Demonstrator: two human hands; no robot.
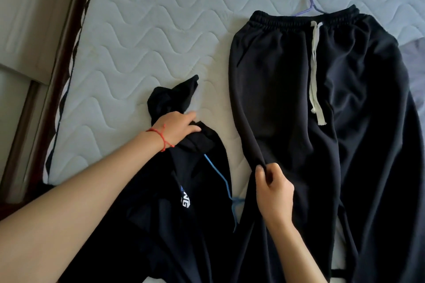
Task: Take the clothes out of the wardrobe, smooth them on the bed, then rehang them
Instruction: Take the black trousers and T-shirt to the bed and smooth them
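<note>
Dark sweatpants (322, 103) with a white drawstring lie flat on the quilted mattress (149, 30), waistband at the far side. A purple hanger (309, 0) pokes out from behind the waistband. To their left lies a crumpled black top (184, 225) with white lettering and a blue cord. My left hand (177, 128), with a red string on its wrist, grips a bunched part of the black top. My right hand (273, 190) pinches the left edge of the sweatpants' leg.
The bed's dark wooden frame (62, 71) runs along the left, with pale floor beyond it. A grey-blue cloth (414, 71) shows at the right edge of the mattress.
</note>
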